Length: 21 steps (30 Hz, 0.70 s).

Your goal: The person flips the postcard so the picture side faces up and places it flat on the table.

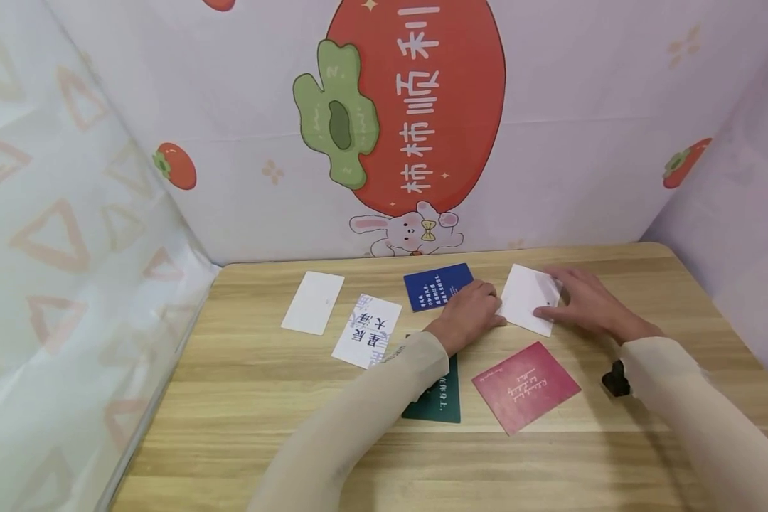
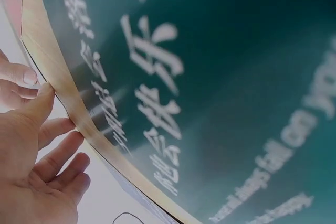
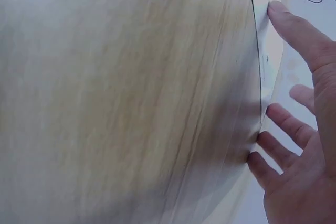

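Note:
A white card [image 1: 523,299] lies at the back of the table, with both hands at its sides. My left hand [image 1: 472,313] is at its left edge, beside the blue card [image 1: 425,290], fingertips low at the table. In the left wrist view the left fingers [image 2: 63,158] are loosely bent and apart. My right hand [image 1: 585,304] reaches over the card's right side. Its thumb [image 3: 294,27] rests on the card, and the other fingers [image 3: 278,150] spread down along the edge. Neither hand visibly pinches the card.
A pink-red card [image 1: 526,387] lies in front of the hands. Beneath the left forearm a dark green card [image 1: 444,398] is partly hidden. Further left are a printed white card [image 1: 366,331] and a plain white card [image 1: 313,302]. A patterned cloth backdrop [image 1: 550,178] stands behind the table.

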Available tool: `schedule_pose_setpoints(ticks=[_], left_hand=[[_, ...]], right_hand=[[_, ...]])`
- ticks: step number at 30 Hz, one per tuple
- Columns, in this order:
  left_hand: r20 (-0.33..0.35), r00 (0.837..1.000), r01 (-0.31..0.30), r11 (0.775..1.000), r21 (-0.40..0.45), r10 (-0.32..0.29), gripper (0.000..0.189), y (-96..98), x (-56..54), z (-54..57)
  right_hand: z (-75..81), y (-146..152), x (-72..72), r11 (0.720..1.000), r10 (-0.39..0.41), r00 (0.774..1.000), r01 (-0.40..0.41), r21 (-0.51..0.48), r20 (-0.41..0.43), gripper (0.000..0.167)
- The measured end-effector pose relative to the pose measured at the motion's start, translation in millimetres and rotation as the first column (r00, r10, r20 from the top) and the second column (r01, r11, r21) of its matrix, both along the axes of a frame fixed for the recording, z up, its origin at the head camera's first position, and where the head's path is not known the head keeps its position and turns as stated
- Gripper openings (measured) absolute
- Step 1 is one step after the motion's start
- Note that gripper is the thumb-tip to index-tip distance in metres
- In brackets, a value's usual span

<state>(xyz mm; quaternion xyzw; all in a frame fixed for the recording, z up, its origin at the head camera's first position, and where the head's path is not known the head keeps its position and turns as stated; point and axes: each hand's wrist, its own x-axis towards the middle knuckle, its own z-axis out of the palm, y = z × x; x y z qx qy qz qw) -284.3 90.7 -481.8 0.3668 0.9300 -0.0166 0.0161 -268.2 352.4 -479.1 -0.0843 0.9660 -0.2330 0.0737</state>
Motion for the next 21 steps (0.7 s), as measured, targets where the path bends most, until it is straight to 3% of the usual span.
schedule_pose_setpoints(ticks=[12,21], left_hand=[[-0.090,0.996,-0.004,0.996,-0.094,-0.004,0.042,6.3,2.6,1.0],[-0.114,0.993,0.000,0.994,-0.113,-0.013,0.039,8.0,6.0,0.6]], right_hand=[[0.6,-20,-11.8,0.995,-0.100,0.995,0.100,0.018,0.009,0.085],[-2.2,-36,-16.3,0.972,-0.235,0.972,0.235,0.002,0.002,0.069]])
